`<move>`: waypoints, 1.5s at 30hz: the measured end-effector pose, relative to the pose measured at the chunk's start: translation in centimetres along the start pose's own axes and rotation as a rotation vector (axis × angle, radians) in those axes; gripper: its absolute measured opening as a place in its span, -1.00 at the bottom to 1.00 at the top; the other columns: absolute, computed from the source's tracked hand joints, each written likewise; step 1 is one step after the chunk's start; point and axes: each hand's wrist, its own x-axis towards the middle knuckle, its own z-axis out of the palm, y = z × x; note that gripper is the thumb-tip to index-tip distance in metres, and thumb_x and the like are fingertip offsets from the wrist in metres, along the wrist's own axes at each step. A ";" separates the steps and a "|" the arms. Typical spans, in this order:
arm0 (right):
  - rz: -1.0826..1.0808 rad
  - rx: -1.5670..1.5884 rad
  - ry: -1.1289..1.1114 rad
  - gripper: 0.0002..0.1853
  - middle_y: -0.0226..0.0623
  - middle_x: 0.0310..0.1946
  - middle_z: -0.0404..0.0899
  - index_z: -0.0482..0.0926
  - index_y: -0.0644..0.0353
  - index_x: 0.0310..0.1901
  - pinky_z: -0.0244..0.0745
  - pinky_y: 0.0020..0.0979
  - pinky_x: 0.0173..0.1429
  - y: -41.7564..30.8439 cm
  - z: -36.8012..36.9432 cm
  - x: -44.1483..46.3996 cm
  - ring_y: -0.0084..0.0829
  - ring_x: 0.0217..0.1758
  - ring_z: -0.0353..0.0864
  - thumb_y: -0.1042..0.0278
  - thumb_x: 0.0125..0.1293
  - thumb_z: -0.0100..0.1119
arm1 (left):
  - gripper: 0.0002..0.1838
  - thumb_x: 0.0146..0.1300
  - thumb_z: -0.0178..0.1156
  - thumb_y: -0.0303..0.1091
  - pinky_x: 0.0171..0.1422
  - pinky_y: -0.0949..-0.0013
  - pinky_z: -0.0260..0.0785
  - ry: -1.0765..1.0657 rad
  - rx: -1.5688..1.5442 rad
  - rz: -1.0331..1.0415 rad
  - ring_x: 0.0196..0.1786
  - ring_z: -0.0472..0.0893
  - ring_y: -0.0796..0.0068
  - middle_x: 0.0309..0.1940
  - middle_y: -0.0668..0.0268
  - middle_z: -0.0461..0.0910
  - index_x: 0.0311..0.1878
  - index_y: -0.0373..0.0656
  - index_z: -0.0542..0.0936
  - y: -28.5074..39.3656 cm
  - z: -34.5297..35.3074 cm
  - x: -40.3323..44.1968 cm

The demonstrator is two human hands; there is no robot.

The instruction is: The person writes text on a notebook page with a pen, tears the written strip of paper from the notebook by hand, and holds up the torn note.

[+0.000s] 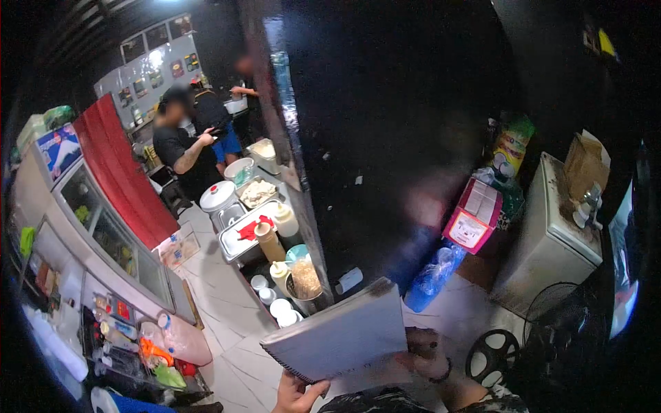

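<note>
A white spiral notebook (pixel 344 334) is tilted in front of me, with its coil along the lower left edge and faint handwriting near the bottom. My left hand (pixel 300 395) grips the lower left corner, thumb on the page side and fingers beneath. At the right edge, my right hand (pixel 421 347) is in shadow with curled fingers against the notebook, part of it hidden. A dark band circles that wrist. Just beyond the notebook's top edge are a metal container of brown stick-like pieces (pixel 308 281) and several squeeze bottles (pixel 268 241).
A dark post (pixel 286 117) splits the room. Behind the counter, a person in black (pixel 180 148) holds a small dark object; other people stand farther back. Right are a pink-and-white box (pixel 472 215), blue wrapped bundle (pixel 435 277) and white freezer (pixel 551 234). Left stands a glass-door fridge (pixel 113 227).
</note>
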 end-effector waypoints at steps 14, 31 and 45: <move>-0.012 -0.158 0.014 -0.80 -0.35 -0.48 0.54 0.56 0.31 -0.19 0.31 -0.55 -0.39 0.5 -3.0 5.8 -0.64 -0.46 0.42 0.38 0.21 0.14 | -0.22 -0.02 -0.05 -0.78 0.17 0.14 0.23 0.057 0.587 0.225 0.16 0.32 0.20 0.15 0.07 0.26 0.31 -0.28 -0.08 -1.7 -0.3 4.0; -0.585 0.173 0.017 -0.67 -0.32 -0.28 0.41 0.26 0.28 -0.04 0.32 -0.54 -0.23 -3.9 -9.1 18.5 -0.58 -0.33 0.38 0.57 0.17 0.07 | -0.60 -0.10 0.33 -0.39 0.05 0.19 0.25 0.640 1.490 0.657 0.00 0.40 0.15 -0.05 0.08 0.39 -0.10 -0.14 0.54 6.2 12.0 15.2; -1.286 -0.465 0.241 -0.72 -0.18 -0.23 0.51 0.45 0.28 -0.02 0.38 -0.55 -0.16 -12.9 -10.4 30.6 -0.50 -0.23 0.46 0.48 0.23 0.02 | -0.32 0.00 0.09 0.26 0.35 -0.20 -0.38 0.890 2.248 0.629 0.38 -0.04 -0.10 0.30 0.10 0.15 0.19 0.15 0.42 13.7 13.2 27.2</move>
